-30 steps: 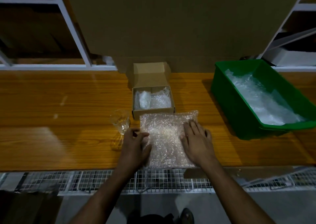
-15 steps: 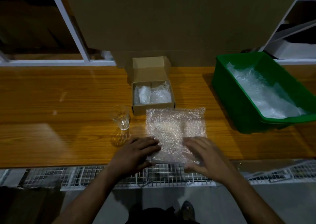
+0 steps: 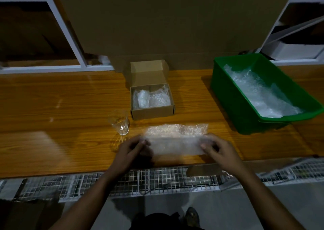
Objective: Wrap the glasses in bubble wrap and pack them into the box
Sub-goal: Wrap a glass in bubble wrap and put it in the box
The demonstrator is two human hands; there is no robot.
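— What's on the workbench [image 3: 52, 107], biggest first?

— Far out to the right of the hands, a green bin [image 3: 226, 89] with spare bubble wrap in it. Straight ahead of the hands, well past them, the small cardboard box [image 3: 152, 113], lid flap up, with wrapped bundles [image 3: 151, 99] already lying inside. Nearer, the bubble wrap sheet [image 3: 177, 136] they're working. Then the bare drinking glass [image 3: 120, 122].

— And the hands?

— Both grasping the sheet. The left hand [image 3: 130, 150] pinches its near left corner, the right hand [image 3: 219, 148] the near right corner. The near edge is lifted off the wood and looks folded over away from the person; the far part lies flat. It's blurred, so I wouldn't swear to the exact fold.

— Where does the glass sit from them?

— Ahead and a little left of the left hand, close by, just off the sheet's left end and not touching it. It's well apart from the right hand, so the left is clearly the nearer one to fetch it.

— Which way does it point?

— Upright, mouth up, its long axis vertical. The sheet's long axis runs left to right between the two hands.

— So the next move?

— My guess: the glass has to be tipped onto its side across the sheet before rolling.
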